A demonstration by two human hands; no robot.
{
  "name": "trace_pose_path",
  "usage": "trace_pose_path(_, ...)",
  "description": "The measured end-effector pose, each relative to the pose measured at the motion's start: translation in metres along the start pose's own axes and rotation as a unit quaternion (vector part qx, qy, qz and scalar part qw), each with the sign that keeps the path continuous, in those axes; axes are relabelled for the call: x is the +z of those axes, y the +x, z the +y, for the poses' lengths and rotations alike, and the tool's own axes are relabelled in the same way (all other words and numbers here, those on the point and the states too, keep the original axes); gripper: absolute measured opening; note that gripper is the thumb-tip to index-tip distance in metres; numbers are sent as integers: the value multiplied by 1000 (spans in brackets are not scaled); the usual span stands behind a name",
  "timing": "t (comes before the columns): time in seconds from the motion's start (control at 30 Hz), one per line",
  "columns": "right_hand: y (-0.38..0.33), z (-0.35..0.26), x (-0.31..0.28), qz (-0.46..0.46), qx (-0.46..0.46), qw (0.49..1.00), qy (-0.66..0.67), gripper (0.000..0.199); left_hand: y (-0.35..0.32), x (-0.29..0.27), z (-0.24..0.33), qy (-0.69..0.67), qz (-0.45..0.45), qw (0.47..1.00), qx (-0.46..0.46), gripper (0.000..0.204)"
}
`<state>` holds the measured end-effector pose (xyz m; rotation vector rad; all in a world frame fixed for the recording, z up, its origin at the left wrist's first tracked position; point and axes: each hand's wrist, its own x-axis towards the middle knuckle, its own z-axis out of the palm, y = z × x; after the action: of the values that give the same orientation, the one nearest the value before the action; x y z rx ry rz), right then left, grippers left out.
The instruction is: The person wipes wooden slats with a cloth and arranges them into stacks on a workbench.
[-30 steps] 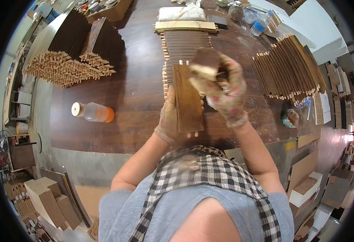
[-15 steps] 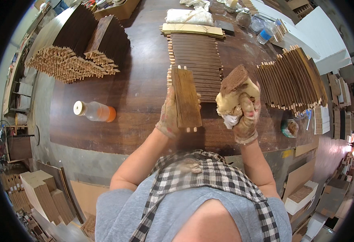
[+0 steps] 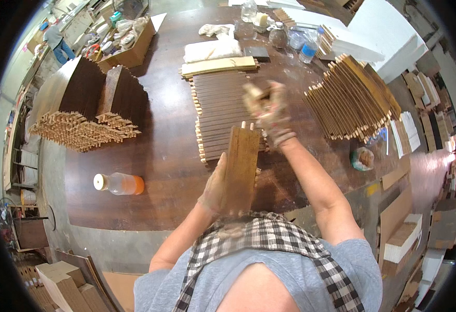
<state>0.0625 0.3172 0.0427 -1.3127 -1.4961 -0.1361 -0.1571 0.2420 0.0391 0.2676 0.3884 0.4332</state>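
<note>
On dark table | left hand (image 3: 213, 188) grips wood slat (image 3: 241, 166) | right hand (image 3: 270, 112) clutches blurred rag (image 3: 253, 96) (orange-labelled bottle (image 3: 120, 183) leftward)

Left hand (image 3: 215, 188): grips a dark wooden board (image 3: 241, 169) with pegs, held upright. Right hand (image 3: 269, 112): raised and blurred, clutching a rag (image 3: 253, 96). Dark surface (image 3: 165, 156): row of flat boards (image 3: 220, 112), leaning board stacks (image 3: 350, 99), orange bottle (image 3: 119, 183).
</note>
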Motion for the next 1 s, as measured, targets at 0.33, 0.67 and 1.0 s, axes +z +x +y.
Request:
trace_pose_path(0.33, -19, -46, -73, -54, 329, 871, 361, 43, -6, -23, 21, -11, 63, 989, 136, 53)
trace_pose_path(0.67, -36, -88, -104, -281, 8, 957, 69, 52, -5, -37, 30, -47, -64, 977, 199, 73)
trace_pose_path(1.0, -21, -166, -76, -374, -151, 913, -65, 45, -8, -9, 25, 54, 102, 949, 294, 66)
